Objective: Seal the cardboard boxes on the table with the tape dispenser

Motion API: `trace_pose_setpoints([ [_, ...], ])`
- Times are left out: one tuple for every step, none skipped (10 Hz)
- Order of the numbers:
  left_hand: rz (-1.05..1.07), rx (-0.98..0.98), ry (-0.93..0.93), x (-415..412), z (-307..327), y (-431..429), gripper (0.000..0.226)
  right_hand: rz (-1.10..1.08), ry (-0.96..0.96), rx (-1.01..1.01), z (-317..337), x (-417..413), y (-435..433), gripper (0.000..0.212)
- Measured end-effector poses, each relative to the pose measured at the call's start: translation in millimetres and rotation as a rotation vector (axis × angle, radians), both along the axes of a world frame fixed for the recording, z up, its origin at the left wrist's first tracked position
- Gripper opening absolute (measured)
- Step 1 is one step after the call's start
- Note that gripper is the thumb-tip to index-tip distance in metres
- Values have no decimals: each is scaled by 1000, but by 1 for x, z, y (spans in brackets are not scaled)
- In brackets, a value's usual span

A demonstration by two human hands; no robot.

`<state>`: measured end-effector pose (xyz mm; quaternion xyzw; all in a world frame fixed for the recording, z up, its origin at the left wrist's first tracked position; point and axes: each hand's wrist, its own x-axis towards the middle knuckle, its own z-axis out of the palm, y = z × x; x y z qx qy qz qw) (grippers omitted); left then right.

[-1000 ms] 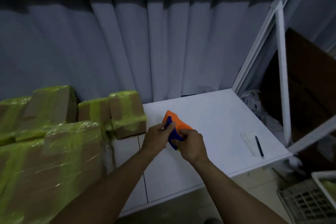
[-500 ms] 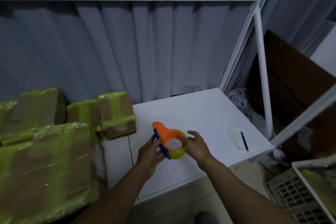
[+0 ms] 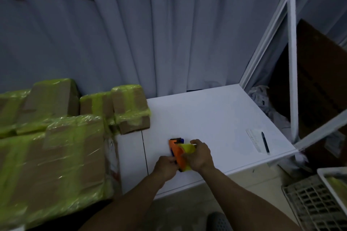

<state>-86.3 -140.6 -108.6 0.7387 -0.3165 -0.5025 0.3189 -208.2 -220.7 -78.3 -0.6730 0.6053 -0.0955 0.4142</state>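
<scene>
An orange tape dispenser (image 3: 177, 154) is gripped by the left hand (image 3: 166, 168) and the right hand (image 3: 200, 157) above the near edge of a white table (image 3: 216, 118). Tape-wrapped cardboard boxes (image 3: 56, 155) are stacked at its left, and a grey curtain (image 3: 131, 43) is hung behind.

**Orange, lime and white in dim light**

I see the tape dispenser (image 3: 175, 154) in bright orange with dark blue parts. The tape roll (image 3: 187, 148) on it is yellow-green. On the left, the cardboard boxes (image 3: 56, 155) are brown, banded in glossy tape of the same yellow-green. The table (image 3: 216, 118) is plain white with one thin dark seam near the boxes. On its right I make out a white paper slip (image 3: 254, 139) and a dark pen (image 3: 265, 141). The far curtain (image 3: 131, 43) is flat grey and the frame (image 3: 293, 62) is white. The grid crate (image 3: 315, 202) at near right is off-white, and the board (image 3: 323, 80) at far right is dark brown.
</scene>
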Motion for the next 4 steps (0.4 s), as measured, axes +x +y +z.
trace_pose_setpoints([
  [22, 22, -17, 1, 0, 2, 16, 42, 60, -44, -6, 6, 12, 76],
  [53, -22, -118, 12, 11, 4, 20, 85, 74, -55, -1, 10, 22, 78],
  [126, -132, -204, 29, 27, 8, 31, 60, 5, -43, 8, 12, 24, 84],
  [228, -342, -240, 48, 52, 9, 26, 11, -118, -76, 28, 15, 27, 81],
])
